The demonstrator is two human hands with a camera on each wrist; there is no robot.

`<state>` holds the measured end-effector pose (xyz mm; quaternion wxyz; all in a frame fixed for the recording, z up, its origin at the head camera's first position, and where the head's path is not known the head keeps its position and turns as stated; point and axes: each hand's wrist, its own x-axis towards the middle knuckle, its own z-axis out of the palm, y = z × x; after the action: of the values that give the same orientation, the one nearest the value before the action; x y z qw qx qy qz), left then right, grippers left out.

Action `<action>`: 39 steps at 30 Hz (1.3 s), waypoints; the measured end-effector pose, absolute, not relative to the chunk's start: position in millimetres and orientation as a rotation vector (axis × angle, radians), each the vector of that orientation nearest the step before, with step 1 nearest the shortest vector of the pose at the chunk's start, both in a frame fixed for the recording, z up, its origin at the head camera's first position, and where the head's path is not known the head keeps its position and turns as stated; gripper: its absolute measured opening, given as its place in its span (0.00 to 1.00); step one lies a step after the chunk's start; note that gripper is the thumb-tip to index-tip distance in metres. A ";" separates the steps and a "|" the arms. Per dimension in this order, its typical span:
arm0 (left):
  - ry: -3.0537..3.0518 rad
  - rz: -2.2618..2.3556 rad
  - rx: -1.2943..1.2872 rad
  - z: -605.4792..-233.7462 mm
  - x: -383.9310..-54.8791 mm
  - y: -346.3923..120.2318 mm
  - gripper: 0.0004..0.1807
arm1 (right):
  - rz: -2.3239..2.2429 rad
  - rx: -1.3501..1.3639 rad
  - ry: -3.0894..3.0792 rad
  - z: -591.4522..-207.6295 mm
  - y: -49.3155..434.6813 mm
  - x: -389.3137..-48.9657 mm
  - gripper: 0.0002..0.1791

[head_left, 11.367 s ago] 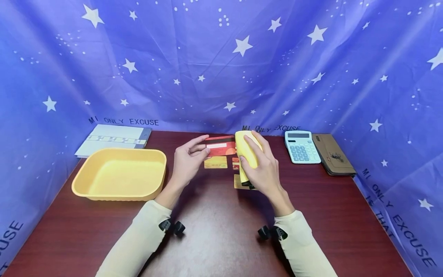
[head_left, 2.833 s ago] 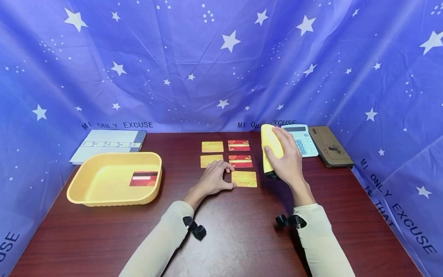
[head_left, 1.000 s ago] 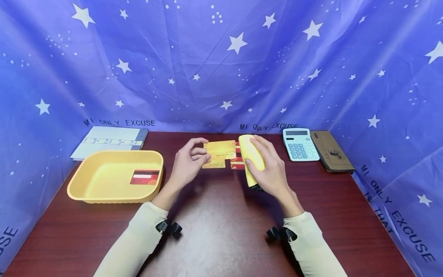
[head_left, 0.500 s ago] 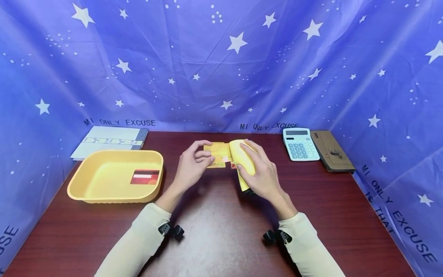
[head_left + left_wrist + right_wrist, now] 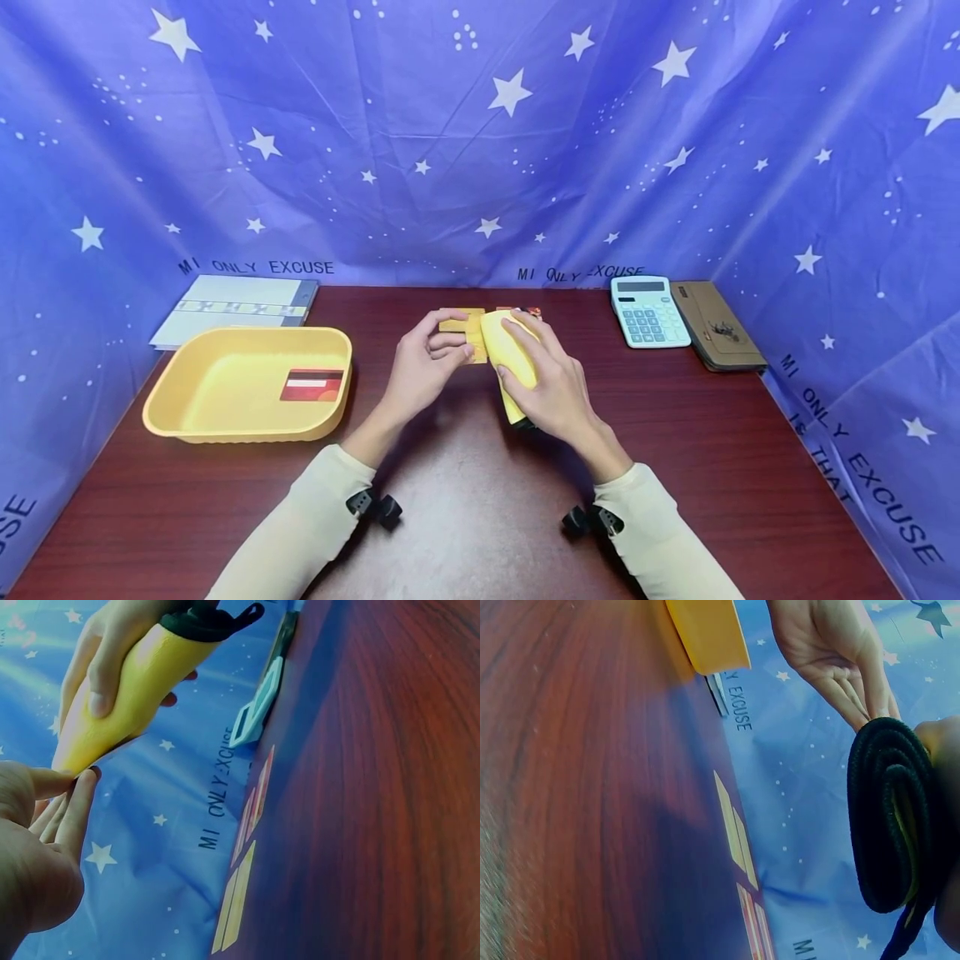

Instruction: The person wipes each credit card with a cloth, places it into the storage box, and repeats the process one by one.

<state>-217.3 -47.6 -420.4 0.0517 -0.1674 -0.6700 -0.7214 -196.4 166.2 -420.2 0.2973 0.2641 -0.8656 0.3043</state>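
My left hand point(image 5: 426, 364) pinches a yellow bank-style card point(image 5: 476, 333) between thumb and fingers, above the table. My right hand point(image 5: 551, 375) grips a folded yellow cloth point(image 5: 502, 354) with black edging. The cloth's far part meets the held card, covering its right side. In the left wrist view, the cloth point(image 5: 127, 682) reaches the left fingertips and only a thin edge of card shows. Its layered black edge point(image 5: 885, 847) fills the right wrist view. Two yellow cards point(image 5: 733, 825) and two red cards point(image 5: 748, 915) lie on the table beneath, partly hidden in the head view.
A yellow plastic basin point(image 5: 225, 429) stands at left with a red card point(image 5: 311, 385) inside. Behind it lies a white-and-grey notebook point(image 5: 232, 292). A calculator point(image 5: 649, 312) and a brown wallet point(image 5: 720, 329) lie at back right. Starry blue curtains point(image 5: 420, 150) surround the table.
My right hand has brought the cloth leftward over the yellow card, which my left hand keeps holding and has moved slightly right. Earlier, that card lay nearest on the table and was picked up.
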 end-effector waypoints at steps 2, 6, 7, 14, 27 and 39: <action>-2.033 -2.185 -0.532 -420.7 -217.5 -45.4 0.24 | 0.802 0.711 -2.297 -419.6 164.4 -195.7 0.34; -2.046 -2.163 -0.542 -421.2 -215.4 -44.2 0.25 | 0.792 0.731 -2.278 -420.7 160.1 -192.3 0.35; -2.050 -2.162 -0.543 -421.2 -214.9 -44.3 0.25 | 0.789 0.733 -2.275 -421.2 159.1 -191.5 0.35; -2.038 -2.180 -0.563 -418.0 -213.7 -44.9 0.24 | 0.768 0.710 -2.269 -423.2 154.6 -188.4 0.35; -2.060 -2.101 -0.538 -410.9 -213.0 -51.6 0.24 | 0.751 0.637 -2.270 -423.6 165.9 -198.1 0.35; -2.085 -2.141 -0.378 -402.9 -220.5 -67.4 0.24 | 0.773 0.543 -2.254 -424.4 185.2 -211.2 0.35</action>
<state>-220.5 -67.4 -402.9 0.0645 -0.1252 -0.6906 -0.7094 -211.2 185.2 -424.4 0.3419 0.2089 -0.8667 0.2971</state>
